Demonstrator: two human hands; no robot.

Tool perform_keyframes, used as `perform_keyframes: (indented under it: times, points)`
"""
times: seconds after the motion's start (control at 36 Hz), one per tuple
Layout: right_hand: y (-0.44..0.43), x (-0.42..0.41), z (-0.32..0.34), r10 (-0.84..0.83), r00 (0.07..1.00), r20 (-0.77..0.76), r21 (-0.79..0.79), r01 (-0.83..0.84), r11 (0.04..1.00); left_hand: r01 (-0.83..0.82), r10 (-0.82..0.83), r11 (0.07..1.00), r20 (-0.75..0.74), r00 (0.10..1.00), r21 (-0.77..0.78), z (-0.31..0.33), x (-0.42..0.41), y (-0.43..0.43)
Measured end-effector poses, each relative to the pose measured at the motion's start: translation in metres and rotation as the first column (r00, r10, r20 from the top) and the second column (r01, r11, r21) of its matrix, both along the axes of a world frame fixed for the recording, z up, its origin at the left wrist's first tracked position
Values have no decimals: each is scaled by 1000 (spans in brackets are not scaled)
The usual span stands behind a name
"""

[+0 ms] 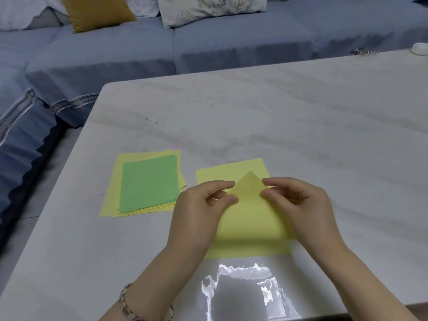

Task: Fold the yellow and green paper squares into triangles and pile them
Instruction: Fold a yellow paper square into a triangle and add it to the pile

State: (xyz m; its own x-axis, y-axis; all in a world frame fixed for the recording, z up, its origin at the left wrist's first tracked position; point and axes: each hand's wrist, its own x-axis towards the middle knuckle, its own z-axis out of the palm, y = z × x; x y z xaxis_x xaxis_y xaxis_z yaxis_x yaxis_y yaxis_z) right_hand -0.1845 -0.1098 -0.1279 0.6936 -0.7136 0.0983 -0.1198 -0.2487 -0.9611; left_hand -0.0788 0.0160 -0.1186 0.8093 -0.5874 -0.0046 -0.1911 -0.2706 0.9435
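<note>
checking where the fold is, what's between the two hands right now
The folded-over corner of the yellow sheet rises between the left hand and right hand, both pinching its edges; the head view shows it.

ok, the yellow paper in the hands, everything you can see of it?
The pale yellow paper sheet is thin and matte, lifted and bowed, one corner pointing away from the person. The left hand and right hand pinch its edges either side of that corner with thumb and fingers. Under it lies flat yellow paper, maybe the same sheet, on the white marbled table, right of the green-topped paper stack.
</note>
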Motion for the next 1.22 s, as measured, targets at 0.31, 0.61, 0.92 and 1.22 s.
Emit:
perform_keyframes:
  times: [0.31, 0.61, 0.92, 1.22]
  points:
    - [0, 0, 2, 13, 1000, 4, -30, -12, 999, 54, -56, 998, 62, 997, 28, 1, -2, 3]
    - [0, 0, 5, 36, 999, 4, -38, -36, 999, 98, -99, 995, 91, 991, 13, 2, -4, 4]
    - [1, -1, 9, 95, 995, 36, 5, -95, 995, 77, -75, 996, 63, 995, -46, -1, -6, 6]
    - [-26, 28, -10, 193, 941, -277, -60, -217, 974, 34, -31, 998, -49, 998, 62, -21, 13, -7]
